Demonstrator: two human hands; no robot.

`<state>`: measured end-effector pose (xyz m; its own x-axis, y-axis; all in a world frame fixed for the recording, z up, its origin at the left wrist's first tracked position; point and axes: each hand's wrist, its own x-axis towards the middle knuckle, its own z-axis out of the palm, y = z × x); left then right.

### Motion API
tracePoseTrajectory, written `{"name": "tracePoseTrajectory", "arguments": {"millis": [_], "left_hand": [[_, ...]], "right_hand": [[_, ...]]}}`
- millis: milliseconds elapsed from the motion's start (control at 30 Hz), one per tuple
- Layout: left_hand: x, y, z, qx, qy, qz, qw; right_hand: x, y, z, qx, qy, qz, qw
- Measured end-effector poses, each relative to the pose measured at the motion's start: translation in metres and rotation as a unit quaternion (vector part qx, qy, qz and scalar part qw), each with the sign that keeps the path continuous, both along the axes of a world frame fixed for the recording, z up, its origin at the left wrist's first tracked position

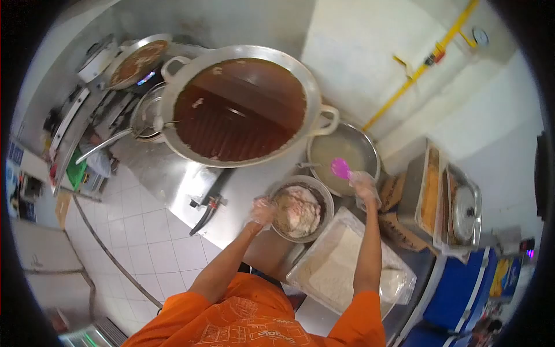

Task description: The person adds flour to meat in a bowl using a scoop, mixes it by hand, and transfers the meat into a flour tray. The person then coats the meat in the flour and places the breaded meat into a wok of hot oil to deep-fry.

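Observation:
My right hand (pixel 364 188), in a clear plastic glove, grips a bright pink plastic scoop (pixel 340 168). The scoop is over a wide metal basin (pixel 374 151) of cloudy liquid; whether it touches the liquid I cannot tell. My left hand (pixel 263 211), also gloved, is closed at the left rim of a round metal bowl (pixel 330 203). Pale, flour-coated pieces (pixel 298 211), perhaps raw meat, fill that bowl. Just right of the bowl, below my right hand, lies a plastic-lined tray (pixel 312 267) of white flour-like powder.
A huge two-handled pan (pixel 315 92) of dark brown oil stands ahead. Left of it, a long-handled strainer (pixel 104 146) rests on a pot. A yellow gas pipe (pixel 399 92) runs along the wall. Metal containers (pixel 428 185) sit on cardboard boxes at right, near blue coolers (pixel 457 289).

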<state>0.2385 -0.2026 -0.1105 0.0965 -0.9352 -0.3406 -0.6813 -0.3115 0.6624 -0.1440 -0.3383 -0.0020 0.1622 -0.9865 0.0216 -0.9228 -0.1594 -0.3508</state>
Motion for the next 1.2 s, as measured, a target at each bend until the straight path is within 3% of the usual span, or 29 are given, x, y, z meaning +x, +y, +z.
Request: {"name": "tracePoseTrajectory", "arguments": {"millis": [33,67,133,200,267,333,367,467,533,600,667,733,767,800,833,867,900,1000,1067,1167,1200], "left_hand": [[0.0,-0.001,0.028,0.076,0.078,0.055,0.993],[-0.003,0.003,0.051,0.035,0.038,0.045,0.998],[-0.001,0.008,0.07,-0.017,-0.034,0.006,0.999],[0.004,0.009,0.078,-0.015,-0.063,-0.028,0.998],[0.002,0.012,0.09,0.01,-0.053,-0.033,0.998],[0.004,0.018,0.059,-0.073,-0.076,-0.087,0.991],[0.006,0.021,0.048,-0.112,-0.088,-0.115,0.983],[0.023,0.041,0.06,-0.105,-0.063,-0.151,0.981],[0.028,0.047,-0.025,-0.117,-0.109,-0.072,0.984],[0.022,0.059,-0.026,-0.124,-0.118,0.005,0.985],[0.029,0.072,0.073,-0.126,-0.097,0.071,0.985],[0.034,0.075,0.077,-0.108,-0.145,0.076,0.981],[0.042,0.08,0.059,-0.166,-0.241,-0.055,0.955],[0.038,0.081,0.053,-0.128,-0.16,0.075,0.976],[0.04,0.095,0.061,-0.358,-0.219,0.047,0.906],[0.04,0.079,0.096,-0.082,-0.037,0.14,0.986],[0.038,0.08,0.115,-0.087,-0.061,0.132,0.986],[0.039,0.078,0.097,-0.129,-0.052,0.122,0.983],[0.036,0.077,0.094,-0.177,-0.057,0.142,0.972],[0.03,0.075,0.107,-0.154,-0.057,0.129,0.978],[0.03,0.073,0.104,-0.16,-0.059,0.119,0.978]], "right_hand": [[-0.023,-0.012,-0.023,-0.018,0.013,0.058,0.998],[-0.038,-0.031,-0.058,-0.073,0.08,0.169,0.98],[0.007,-0.007,0.032,0.073,0.075,0.174,0.979],[-0.007,0.007,-0.009,-0.053,-0.069,0.207,0.975],[0.033,0.043,0.026,-0.033,0.043,0.162,0.985],[0.104,0.102,0.094,-0.044,0.073,0.045,0.995],[0.12,0.114,0.082,-0.018,0.108,0.034,0.993],[0.136,0.136,-0.031,-0.084,0.121,0.065,0.987],[0.184,0.161,-0.006,-0.037,0.137,0.089,0.986],[0.229,0.173,-0.012,0.039,0.127,0.079,0.988],[0.261,0.19,-0.054,-0.068,0.101,0.075,0.99],[0.262,0.205,-0.034,-0.206,0.027,0.153,0.966],[0.256,0.208,-0.027,-0.256,0.016,0.199,0.946],[0.25,0.212,-0.021,-0.305,0.008,0.243,0.921],[0.251,0.206,0.013,-0.134,0.08,0.2,0.967],[0.24,0.196,-0.004,-0.129,0.105,0.161,0.973],[0.227,0.186,-0.021,-0.131,0.13,0.126,0.975],[0.206,0.196,-0.023,-0.019,0.08,0.062,0.995],[0.217,0.221,-0.015,0.074,0.135,0.018,0.988],[0.228,0.227,-0.017,0.289,0.149,0.041,0.945],[0.237,0.216,0.02,0.393,0.174,0.062,0.901]]}}
